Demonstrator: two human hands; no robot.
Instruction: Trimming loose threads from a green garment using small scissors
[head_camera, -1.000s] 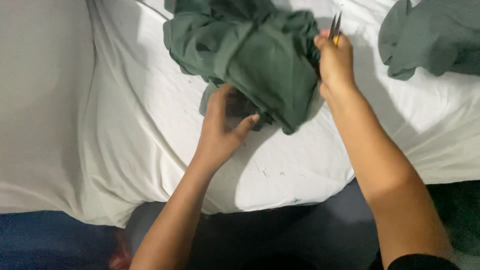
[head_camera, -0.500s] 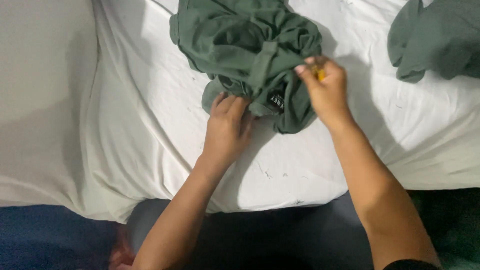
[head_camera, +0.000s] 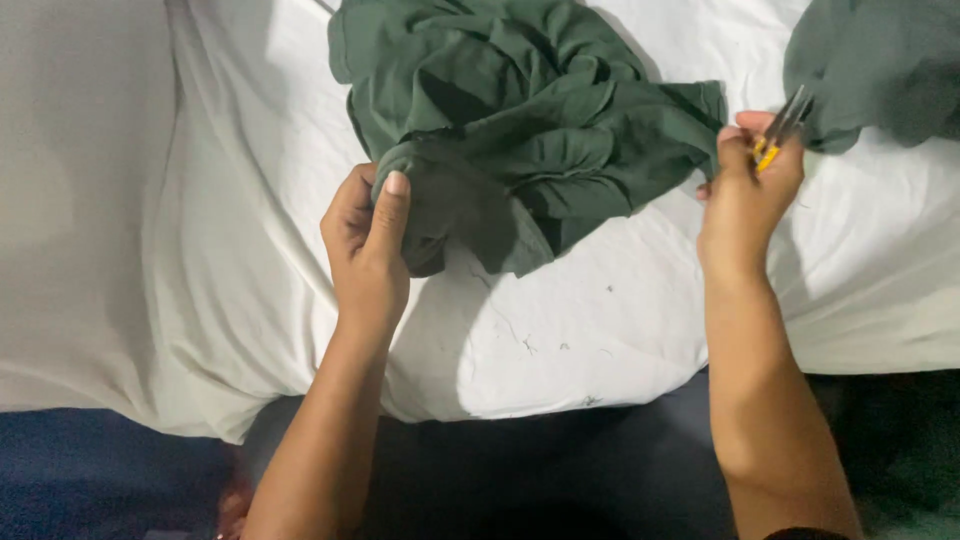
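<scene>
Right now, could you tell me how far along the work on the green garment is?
Done: loose thread bits lie on the white sheet, which suggests some trimming. In hand: the left hand pinches an edge of the crumpled dark green garment; the right hand holds small yellow-handled snips clear of it. Left: a second green cloth piece lies untouched.

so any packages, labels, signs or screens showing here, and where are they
None in view: no package, label, sign or screen.
Green cloth: dark, crumpled, on the white sheet, pinched by the left hand.
Second green cloth: top right corner, same dark colour.
Small tool: thin, yellow and metal, in the right hand.
</scene>
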